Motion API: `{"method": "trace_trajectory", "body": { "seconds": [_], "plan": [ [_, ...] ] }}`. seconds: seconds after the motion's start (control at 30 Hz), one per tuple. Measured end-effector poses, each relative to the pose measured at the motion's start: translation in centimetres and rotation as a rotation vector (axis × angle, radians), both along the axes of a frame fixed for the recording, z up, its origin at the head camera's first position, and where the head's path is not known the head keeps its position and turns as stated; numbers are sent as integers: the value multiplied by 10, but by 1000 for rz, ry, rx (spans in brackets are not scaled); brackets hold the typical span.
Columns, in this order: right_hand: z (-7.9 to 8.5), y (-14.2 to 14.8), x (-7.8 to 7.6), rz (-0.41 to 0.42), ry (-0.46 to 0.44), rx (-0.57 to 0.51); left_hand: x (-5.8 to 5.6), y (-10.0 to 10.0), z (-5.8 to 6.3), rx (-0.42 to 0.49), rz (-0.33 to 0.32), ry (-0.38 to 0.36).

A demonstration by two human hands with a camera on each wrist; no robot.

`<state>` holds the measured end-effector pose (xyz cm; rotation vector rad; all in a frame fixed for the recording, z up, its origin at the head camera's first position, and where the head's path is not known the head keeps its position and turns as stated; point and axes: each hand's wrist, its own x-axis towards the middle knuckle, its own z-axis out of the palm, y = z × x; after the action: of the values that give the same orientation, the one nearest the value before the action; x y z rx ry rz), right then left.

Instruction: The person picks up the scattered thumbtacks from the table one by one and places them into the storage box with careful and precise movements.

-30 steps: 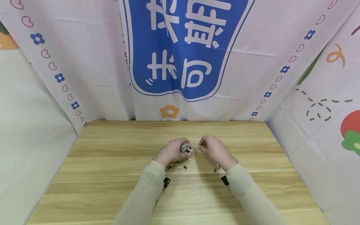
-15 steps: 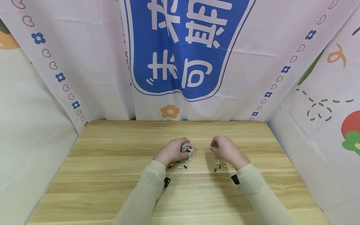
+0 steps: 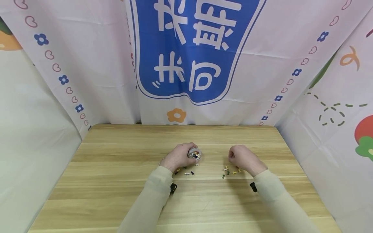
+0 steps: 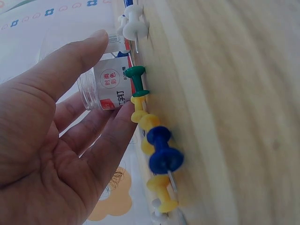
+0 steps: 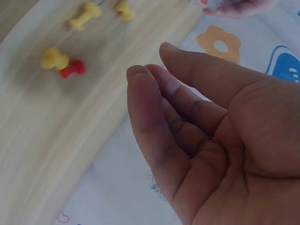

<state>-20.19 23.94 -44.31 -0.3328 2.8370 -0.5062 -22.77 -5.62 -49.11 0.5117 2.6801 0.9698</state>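
My left hand [image 3: 180, 156] wraps thumb and fingers around a small clear jar [image 4: 110, 77] with a printed label, standing on the table. Several mixed-colour push pins [image 3: 195, 155] show inside its mouth. Beside that hand lie loose push pins, among them a blue push pin [image 4: 164, 152] and a green push pin [image 4: 137, 80]. My right hand [image 3: 244, 158] hovers over the table to the right. In the right wrist view its fingers bend loosely, the thumb is apart from them and nothing is between. Near it lie yellow push pins [image 5: 86, 16] and a red push pin [image 5: 72, 69].
The wooden table [image 3: 116, 194] carries a second loose group of push pins, with a green push pin [image 3: 223, 176] nearest the front. A printed cloth [image 3: 102, 81] hangs behind the table's far edge, and white cloth walls flank both sides.
My right hand has moved right, away from the jar, revealing more of the right-hand push pins. My left hand stays on the jar.
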Motion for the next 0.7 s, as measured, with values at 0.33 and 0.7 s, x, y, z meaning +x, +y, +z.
{"method": "trace_trajectory", "body": {
  "seconds": [0.33,0.7],
  "plan": [
    [-5,11,3,18,-22,68,-1,0,0,-3,-3,7],
    [-11,15,6,37,-43,86,-1,0,-1,-2,-7,5]
  ]
}}
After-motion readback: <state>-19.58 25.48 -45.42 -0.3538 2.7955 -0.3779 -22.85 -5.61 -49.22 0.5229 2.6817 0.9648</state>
